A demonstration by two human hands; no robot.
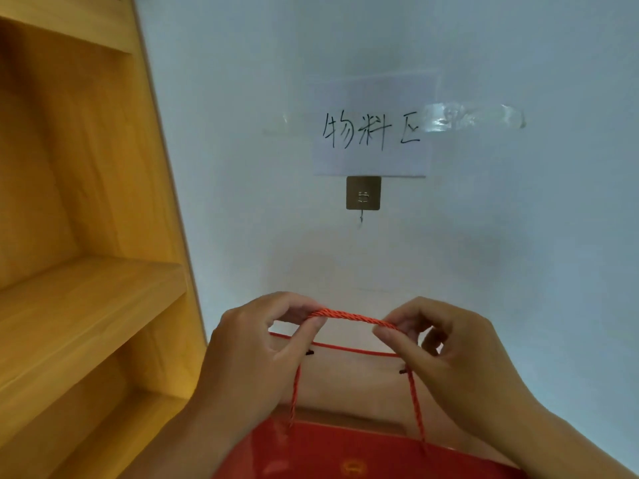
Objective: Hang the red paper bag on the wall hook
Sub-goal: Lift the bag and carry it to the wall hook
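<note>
The red paper bag (pixel 332 451) hangs open low in the head view, its white inside facing me. Both twisted red rope handles (pixel 352 318) are gathered and stretched flat between my hands. My left hand (pixel 249 357) pinches the left end of the ropes between thumb and fingers. My right hand (pixel 449 354) pinches the right end the same way. The wall hook (pixel 363 193), a square metal plate with a small wire hook below it, sits on the white wall well above the handles and apart from them.
A paper sign (pixel 371 133) with handwritten characters is taped to the wall just above the hook. Wooden shelving (pixel 86 236) fills the left side, its edge close to my left hand. Strips of clear tape (pixel 473 117) stick to the wall right of the sign.
</note>
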